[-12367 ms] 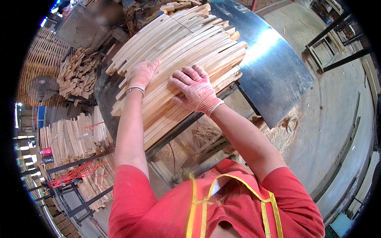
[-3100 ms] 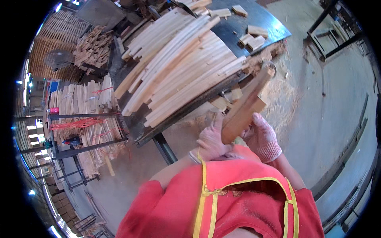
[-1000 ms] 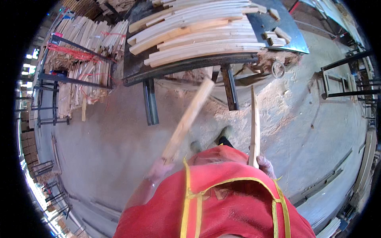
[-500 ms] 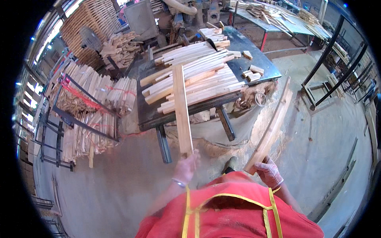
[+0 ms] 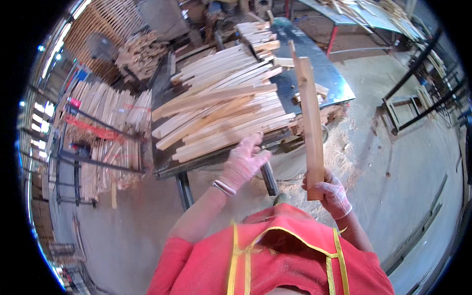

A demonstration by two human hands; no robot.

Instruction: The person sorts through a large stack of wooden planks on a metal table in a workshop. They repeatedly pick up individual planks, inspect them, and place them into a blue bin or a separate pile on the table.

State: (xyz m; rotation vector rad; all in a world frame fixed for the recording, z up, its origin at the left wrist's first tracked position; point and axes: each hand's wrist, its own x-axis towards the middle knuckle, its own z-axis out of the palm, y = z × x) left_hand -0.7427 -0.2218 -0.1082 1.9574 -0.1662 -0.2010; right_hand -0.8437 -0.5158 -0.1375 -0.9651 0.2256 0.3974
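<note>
Left hand (image 5: 244,162) now empty, fingers spread, reaching at slat stack (image 5: 221,115) on worktop (image 5: 322,73); its earlier slat gone. Right hand (image 5: 329,192) clasps remaining slat (image 5: 310,123) upright beside stack.

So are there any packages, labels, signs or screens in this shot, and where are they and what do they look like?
None that can be made out: no package, sign or screen shows.
Closest thing: small red and blue patches on the rack of wood strips at the left, too blurred to tell whether they are tags.
The wooden slat in the right hand and the stacked slats on the metal table show bare wood.
</note>
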